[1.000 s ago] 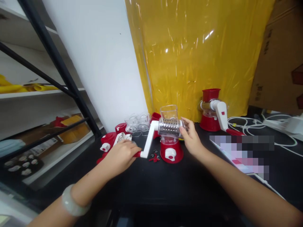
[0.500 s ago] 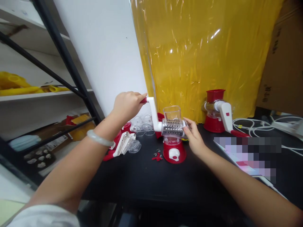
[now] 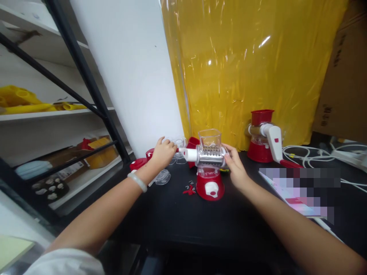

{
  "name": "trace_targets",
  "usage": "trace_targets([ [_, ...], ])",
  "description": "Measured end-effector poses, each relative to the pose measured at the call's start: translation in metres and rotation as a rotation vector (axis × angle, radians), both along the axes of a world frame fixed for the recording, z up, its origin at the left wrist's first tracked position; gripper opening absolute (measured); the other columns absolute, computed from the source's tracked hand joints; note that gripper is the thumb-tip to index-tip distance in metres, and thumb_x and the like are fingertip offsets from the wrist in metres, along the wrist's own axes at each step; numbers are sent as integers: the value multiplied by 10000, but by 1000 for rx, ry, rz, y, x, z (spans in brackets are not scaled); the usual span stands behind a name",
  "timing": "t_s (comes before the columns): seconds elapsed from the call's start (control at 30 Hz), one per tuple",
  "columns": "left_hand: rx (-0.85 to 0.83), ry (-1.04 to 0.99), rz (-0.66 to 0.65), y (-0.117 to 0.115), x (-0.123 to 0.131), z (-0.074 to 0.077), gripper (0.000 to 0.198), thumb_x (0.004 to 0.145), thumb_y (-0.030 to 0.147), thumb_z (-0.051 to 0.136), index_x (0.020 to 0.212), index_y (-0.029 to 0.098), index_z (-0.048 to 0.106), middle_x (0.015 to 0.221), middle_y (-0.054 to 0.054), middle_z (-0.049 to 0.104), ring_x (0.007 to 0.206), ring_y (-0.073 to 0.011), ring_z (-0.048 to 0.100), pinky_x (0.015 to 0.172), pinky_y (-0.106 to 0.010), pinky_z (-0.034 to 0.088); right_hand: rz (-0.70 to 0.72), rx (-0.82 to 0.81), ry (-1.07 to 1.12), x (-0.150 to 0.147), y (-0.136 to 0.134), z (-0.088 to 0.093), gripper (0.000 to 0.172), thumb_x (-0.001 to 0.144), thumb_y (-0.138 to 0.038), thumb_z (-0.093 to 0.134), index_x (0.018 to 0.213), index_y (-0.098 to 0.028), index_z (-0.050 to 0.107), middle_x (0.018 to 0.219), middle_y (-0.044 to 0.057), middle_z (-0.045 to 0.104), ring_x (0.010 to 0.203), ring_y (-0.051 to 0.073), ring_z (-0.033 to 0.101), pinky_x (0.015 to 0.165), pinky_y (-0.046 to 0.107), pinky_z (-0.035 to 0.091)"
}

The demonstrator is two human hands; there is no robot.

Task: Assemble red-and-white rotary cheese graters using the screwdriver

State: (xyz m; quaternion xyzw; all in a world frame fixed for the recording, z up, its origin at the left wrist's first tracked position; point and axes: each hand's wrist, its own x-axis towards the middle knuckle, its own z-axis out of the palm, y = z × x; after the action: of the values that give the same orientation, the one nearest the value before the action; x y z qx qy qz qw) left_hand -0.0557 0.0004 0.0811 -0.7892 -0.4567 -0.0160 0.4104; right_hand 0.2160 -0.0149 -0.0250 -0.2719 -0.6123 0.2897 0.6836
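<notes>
A rotary grater (image 3: 210, 168) with a red base, metal drum and clear hopper stands on the black table (image 3: 183, 221). My left hand (image 3: 163, 152) is closed round the red grip of its white crank (image 3: 187, 153), which points left and away from me. My right hand (image 3: 235, 165) presses against the drum's right end with fingers curled on it.
A second red and white grater (image 3: 262, 137) stands at the back right before a yellow plastic sheet (image 3: 243, 68). Loose red and clear parts (image 3: 160, 175) lie left of the grater, small red bits (image 3: 189, 190) in front. White cables (image 3: 315, 152) run right. Black shelving (image 3: 86, 84) stands left.
The crank has swung from low at the front, up over the top, and down toward the back left, with my left hand on it. My right hand stayed on the drum.
</notes>
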Motion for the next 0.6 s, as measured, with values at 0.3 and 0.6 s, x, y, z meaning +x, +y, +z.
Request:
trace_targets([
  [0.3, -435, 72, 156, -101, 12, -14, 88, 764, 78, 650, 826, 123, 693, 833, -141, 706, 778, -327, 683, 659, -413, 482, 29, -34, 59, 0, 0, 2, 486, 883, -583, 505, 1251, -265, 510, 1324, 97, 574, 1247, 255, 540, 1076, 474, 412],
  [0.6, -198, -148, -35, -172, 47, 92, 252, 898, 372, 528, 790, 207, 685, 704, -62, 621, 750, -243, 636, 774, -405, 477, 3, -36, 52, -1, -3, 4, 447, 891, -570, 490, 1234, -287, 533, 1287, 75, 599, 1218, 243, 564, 1033, 445, 454],
])
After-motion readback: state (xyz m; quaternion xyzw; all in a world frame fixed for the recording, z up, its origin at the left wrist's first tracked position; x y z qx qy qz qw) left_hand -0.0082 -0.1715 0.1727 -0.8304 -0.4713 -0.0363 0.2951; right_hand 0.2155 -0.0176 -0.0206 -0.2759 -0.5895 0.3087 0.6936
